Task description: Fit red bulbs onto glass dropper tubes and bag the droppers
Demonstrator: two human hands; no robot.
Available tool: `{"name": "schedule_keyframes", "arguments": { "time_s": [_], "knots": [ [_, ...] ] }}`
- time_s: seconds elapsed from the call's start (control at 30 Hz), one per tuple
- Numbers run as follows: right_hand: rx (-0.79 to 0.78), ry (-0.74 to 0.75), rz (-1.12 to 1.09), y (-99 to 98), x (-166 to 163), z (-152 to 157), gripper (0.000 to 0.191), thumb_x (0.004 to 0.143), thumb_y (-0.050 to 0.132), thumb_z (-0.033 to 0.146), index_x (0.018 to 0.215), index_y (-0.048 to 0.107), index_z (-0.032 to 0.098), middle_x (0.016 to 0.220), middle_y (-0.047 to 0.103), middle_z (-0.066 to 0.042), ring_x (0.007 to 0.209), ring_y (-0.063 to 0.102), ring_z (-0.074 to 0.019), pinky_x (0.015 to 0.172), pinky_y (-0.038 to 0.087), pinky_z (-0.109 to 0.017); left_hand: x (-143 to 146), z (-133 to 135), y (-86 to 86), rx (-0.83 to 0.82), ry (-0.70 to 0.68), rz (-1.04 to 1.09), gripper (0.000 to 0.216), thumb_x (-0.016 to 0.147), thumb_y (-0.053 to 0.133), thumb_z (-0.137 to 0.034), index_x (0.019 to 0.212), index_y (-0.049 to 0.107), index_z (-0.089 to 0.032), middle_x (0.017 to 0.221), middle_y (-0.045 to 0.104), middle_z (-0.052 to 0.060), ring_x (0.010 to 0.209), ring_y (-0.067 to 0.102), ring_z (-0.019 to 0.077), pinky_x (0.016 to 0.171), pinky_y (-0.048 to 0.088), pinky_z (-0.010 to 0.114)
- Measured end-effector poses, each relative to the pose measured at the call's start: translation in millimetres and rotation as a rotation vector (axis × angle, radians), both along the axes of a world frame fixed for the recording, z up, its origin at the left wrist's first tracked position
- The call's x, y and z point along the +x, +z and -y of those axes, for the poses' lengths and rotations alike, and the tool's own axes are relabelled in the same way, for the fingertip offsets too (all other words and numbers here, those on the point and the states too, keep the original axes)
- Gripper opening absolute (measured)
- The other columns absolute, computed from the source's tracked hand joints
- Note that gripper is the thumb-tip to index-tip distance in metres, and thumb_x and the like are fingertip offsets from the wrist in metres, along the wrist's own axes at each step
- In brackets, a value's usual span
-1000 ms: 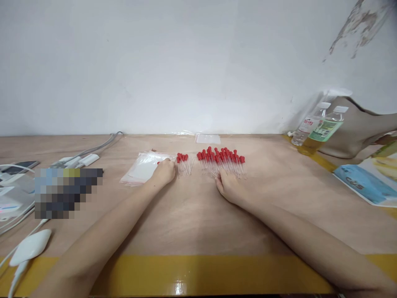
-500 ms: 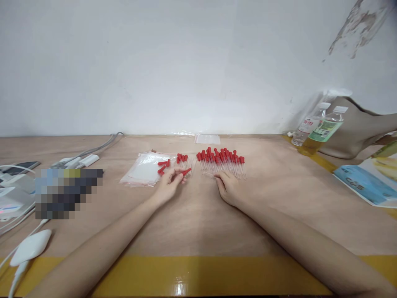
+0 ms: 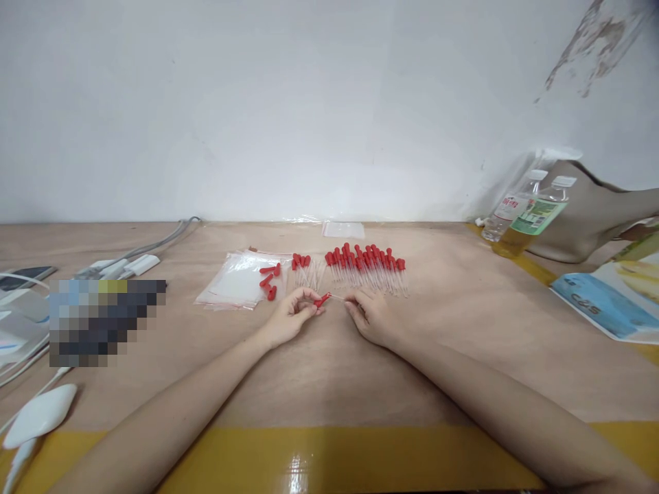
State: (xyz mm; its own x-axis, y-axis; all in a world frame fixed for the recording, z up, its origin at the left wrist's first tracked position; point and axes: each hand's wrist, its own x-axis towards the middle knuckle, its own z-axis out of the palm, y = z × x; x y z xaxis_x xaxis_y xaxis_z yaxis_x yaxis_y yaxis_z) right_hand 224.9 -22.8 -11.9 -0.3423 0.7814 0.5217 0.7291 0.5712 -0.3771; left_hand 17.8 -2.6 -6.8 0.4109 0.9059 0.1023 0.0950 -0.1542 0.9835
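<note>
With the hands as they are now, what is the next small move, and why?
Probably press the small red rubber bulb, pinched in the left hand, onto the thin clear tube held by the right hand: their ends nearly meet between the hands, and the red-capped droppers lying behind show the joined form.

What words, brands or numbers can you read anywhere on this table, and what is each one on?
"C&S", as best it reads, tilted: on the blue packet at the right edge.
Red and white label on the clear bottle: too small to read.
Green label on the amber-filled bottle: too blurred to read.
Dropper held between the left hand and right hand: no markings visible.
</note>
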Motion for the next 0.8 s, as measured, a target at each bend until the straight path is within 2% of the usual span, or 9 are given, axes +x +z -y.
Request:
{"name": "schedule_keyframes", "arguments": {
  "time_s": [0.17, 0.3, 0.4, 0.53, 0.6, 0.73, 0.8],
  "knots": [
    [-0.005, -0.059, -0.051, 0.5, 2.9, -0.5, 0.018, 0.086, 0.038, 0.021, 0.087, 0.056, 0.017, 0.083, 0.061, -0.004, 0.079, 0.054, -0.0147, 0.072, 0.033, -0.027, 1.5, -0.5, 0.6, -0.019, 0.036, 0.022, 0.017, 0.073, 0.058, -0.024, 0.086, 0.049, -0.016, 0.078, 0.064, 0.002, 0.082, 0.064, 0.0166, 0.083, 0.045, 0.034],
    [-0.05, -0.032, -0.032, -1.1, 3.4, -1.8, 0.018, 0.085, 0.039, 0.021, 0.087, 0.057, 0.018, 0.082, 0.061, -0.003, 0.075, 0.054, -0.0143, 0.071, 0.032, -0.028, 1.7, 2.2, 4.4, -0.032, 0.022, 0.01, 0.017, 0.073, 0.058, -0.025, 0.085, 0.049, -0.016, 0.078, 0.064, 0.002, 0.084, 0.063, 0.0163, 0.082, 0.045, 0.033],
    [-0.06, 0.004, -0.022, -1.5, 2.2, -1.2, 0.016, 0.085, 0.041, 0.021, 0.084, 0.056, 0.018, 0.079, 0.061, -0.001, 0.072, 0.053, -0.0133, 0.071, 0.032, -0.027, 2.1, 4.0, 4.8, 0.01, 0.02, -0.019, 0.019, 0.072, 0.06, -0.028, 0.083, 0.05, -0.016, 0.078, 0.063, 0.002, 0.082, 0.063, 0.0159, 0.076, 0.046, 0.03],
    [-0.044, 0.065, -0.008, 0.3, 0.9, 1.6, 0.015, 0.085, 0.041, 0.021, 0.084, 0.055, 0.019, 0.078, 0.061, -0.001, 0.071, 0.052, -0.0127, 0.072, 0.031, -0.028, 3.3, 2.4, -3.7, 0.142, 0.093, -0.102, 0.023, 0.071, 0.062, -0.034, 0.076, 0.048, -0.016, 0.066, 0.058, -0.002, 0.062, 0.058, 0.0114, 0.058, 0.044, 0.023],
    [-0.035, 0.085, -0.002, 1.6, 0.8, 2.8, 0.015, 0.086, 0.041, 0.023, 0.084, 0.055, 0.019, 0.076, 0.061, 0.0, 0.069, 0.052, -0.0123, 0.071, 0.03, -0.028, 3.7, 1.6, -7.8, 0.203, 0.128, -0.124, 0.024, 0.072, 0.062, -0.035, 0.078, 0.048, -0.017, 0.062, 0.056, -0.003, 0.057, 0.055, 0.0105, 0.055, 0.043, 0.022],
    [-0.002, 0.14, 0.014, 3.9, 3.0, 3.2, 0.015, 0.086, 0.043, 0.024, 0.084, 0.056, 0.019, 0.079, 0.061, 0.0, 0.07, 0.052, -0.0112, 0.072, 0.029, -0.028, 3.5, 4.2, -5.2, 0.412, 0.121, -0.248, 0.023, 0.077, 0.057, -0.033, 0.094, 0.055, -0.017, 0.08, 0.06, 0.003, 0.07, 0.057, 0.0127, 0.063, 0.045, 0.025],
    [0.045, 0.171, 0.037, 4.3, 5.4, 2.1, 0.015, 0.086, 0.043, 0.024, 0.086, 0.057, 0.019, 0.081, 0.062, -0.001, 0.072, 0.052, -0.0112, 0.072, 0.028, -0.028, 2.7, 6.5, -0.7, 0.557, 0.085, -0.334, 0.019, 0.081, 0.053, -0.031, 0.093, 0.06, -0.018, 0.085, 0.06, 0.004, 0.075, 0.056, 0.0133, 0.067, 0.045, 0.025]
  ]
}}
